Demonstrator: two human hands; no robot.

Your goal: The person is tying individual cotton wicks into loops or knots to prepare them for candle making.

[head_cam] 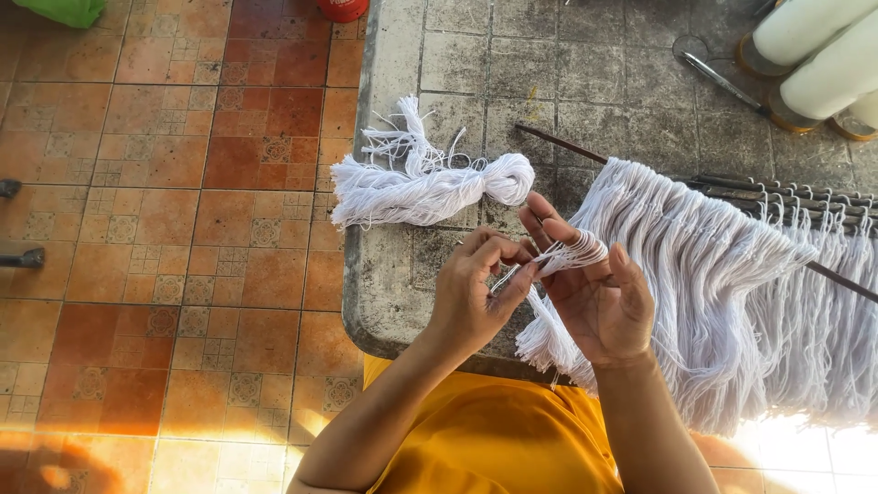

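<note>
My left hand [476, 288] pinches thin white strands [572, 254] that wrap over the fingers of my right hand [599, 293]. Both hands hover over the near edge of a grey tiled table [393, 284]. The strands run down into a hanging tuft [547, 340] below my right palm. To the right, a long fringe of white yarn [713, 274] hangs from a dark rod [562, 144] lying across the table. A loose bundle of cut white yarn [430, 187] lies on the table just beyond my hands.
Metal hooks or rods [777, 192] lie along the fringe's top. White thread cones [814, 55] rest at the far right corner with scissors [718, 78] beside them. Orange patterned floor tiles [165, 229] spread to the left. A red object [341, 9] stands at the top.
</note>
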